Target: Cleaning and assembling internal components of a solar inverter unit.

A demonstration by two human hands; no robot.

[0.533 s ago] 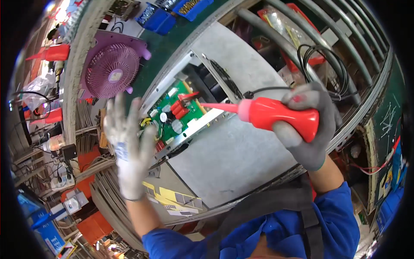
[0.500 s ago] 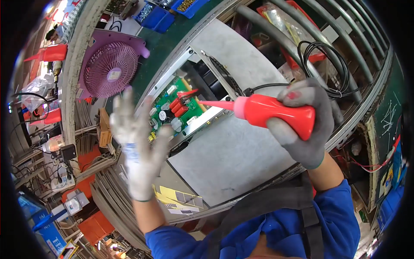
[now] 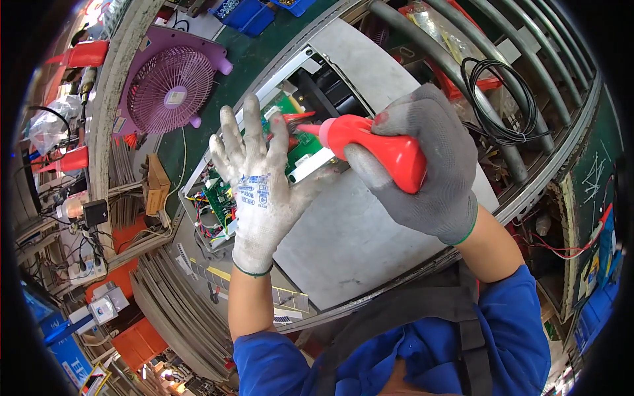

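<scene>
Red squeeze bottle (image 3: 398, 157) gripped right of the frame's centre

The right hand (image 3: 437, 155) has its fingers curled snugly round the body; the left hand (image 3: 263, 181), fingers spread wide, holds nothing visible. The bottle looks light, soft-walled and perhaps slippery, best held at its waist. Its long axis slants from base at lower right to slender nozzle (image 3: 307, 129) at upper left, aimed toward the green circuit board (image 3: 288, 105).

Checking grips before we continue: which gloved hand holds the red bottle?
The right hand, showing grey, is wrapped around the red bottle; the left hand, showing white, is spread open instead.
</scene>
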